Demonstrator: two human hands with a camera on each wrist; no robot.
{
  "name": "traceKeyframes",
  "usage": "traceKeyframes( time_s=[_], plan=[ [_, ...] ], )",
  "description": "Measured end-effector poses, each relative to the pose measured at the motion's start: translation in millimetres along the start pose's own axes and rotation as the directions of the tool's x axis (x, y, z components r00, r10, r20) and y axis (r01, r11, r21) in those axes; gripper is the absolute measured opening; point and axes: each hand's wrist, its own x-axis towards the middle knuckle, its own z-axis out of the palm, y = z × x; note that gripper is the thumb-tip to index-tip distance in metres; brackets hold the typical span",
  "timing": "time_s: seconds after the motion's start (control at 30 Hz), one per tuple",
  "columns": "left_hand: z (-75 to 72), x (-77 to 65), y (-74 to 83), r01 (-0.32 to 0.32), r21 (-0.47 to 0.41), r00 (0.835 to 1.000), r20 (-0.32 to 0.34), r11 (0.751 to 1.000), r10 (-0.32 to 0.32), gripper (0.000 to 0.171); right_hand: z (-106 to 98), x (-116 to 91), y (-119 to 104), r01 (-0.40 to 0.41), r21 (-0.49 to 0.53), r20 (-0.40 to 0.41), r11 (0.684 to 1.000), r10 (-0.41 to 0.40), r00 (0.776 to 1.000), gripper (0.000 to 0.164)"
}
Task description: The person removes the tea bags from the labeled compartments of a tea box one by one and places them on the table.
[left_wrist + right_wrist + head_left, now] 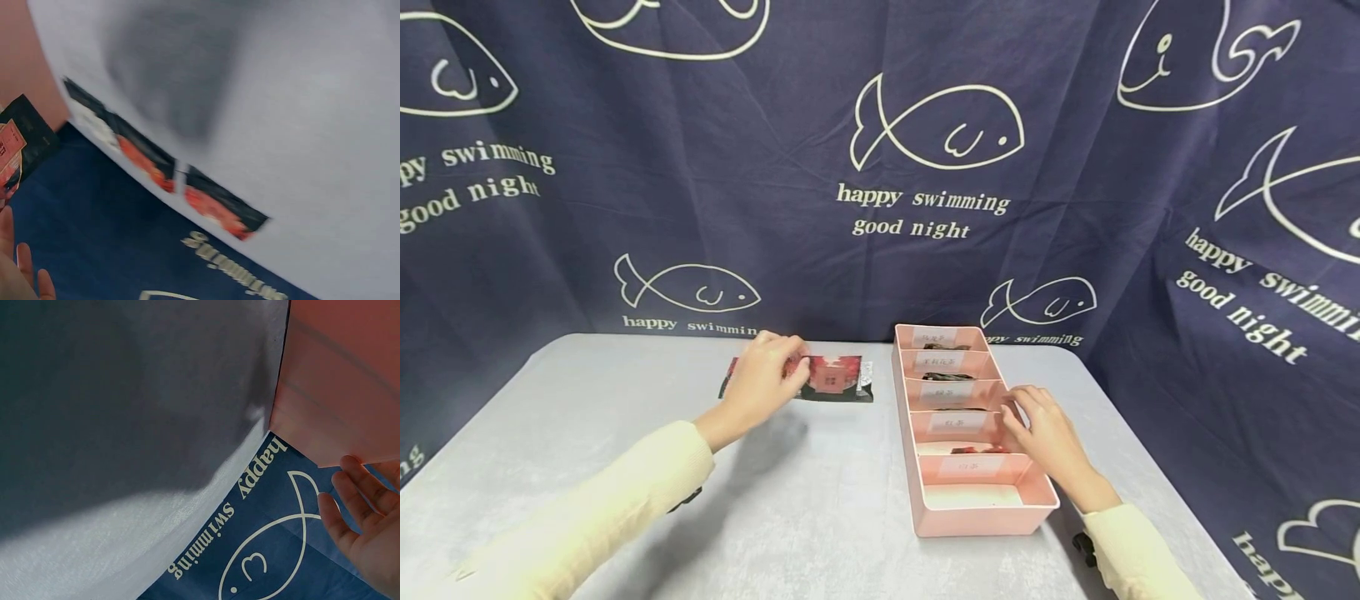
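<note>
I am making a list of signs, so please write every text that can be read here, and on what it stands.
"happy swimming": blue cloth, repeated
"good night": same cloth, beneath those words
"茉莉花茶": second label from the far end, pink box
"红茶": fourth label
"白茶": nearest label
First label and third label: too blurred
Packets: print too small

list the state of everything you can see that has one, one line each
pink box: upright, open-topped
nearest compartment: floor bare
red packet: inside the second-nearest compartment
left hand: grip on a dark packet
dark packet: held up
three packets: lying in a row on the table
right hand: at the box's right rim, grip unclear
backdrop: hanging, creased
</note>
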Motion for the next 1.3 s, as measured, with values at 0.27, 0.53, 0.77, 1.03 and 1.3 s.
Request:
traceKeyframes(
  time_s=[0.27,0.53,0.77,1.03,1.3],
  plan=[
    [-9.5,-12.3,-41.4,-0.013,0.069,0.999,-0.034,0.998,0.015,0.002,0,0,0,-0.004,0.006,0.0,1.0,0.004,1.0,0.017],
    [-32.6,-15.6,-76.2,0.022,0.129,0.999,-0.032,0.991,-0.018,0.002,0,0,-1,-0.013,0.004,0.004,1.0,0.013,1.0,0.016],
    [-55.0,-21.0,-100.6,0.084,0.154,0.996,0.004,0.984,-0.086,0.005,0,0,0,-0.018,0.003,0.009,1.0,0.018,1.0,0.017],
    [-76.6,-32.2,-123.1,0.165,0.202,0.98,0.075,0.965,-0.183,0.007,0,-1,1,-0.016,-0.004,0.004,1.0,0.016,1.0,0.017],
    [-90.6,-41.0,-138.1,0.202,0.229,0.961,0.142,0.952,-0.238,0.008,-1,-1,1,-0.023,0.0,0.007,1.0,0.023,1.0,0.018]
  ],
)
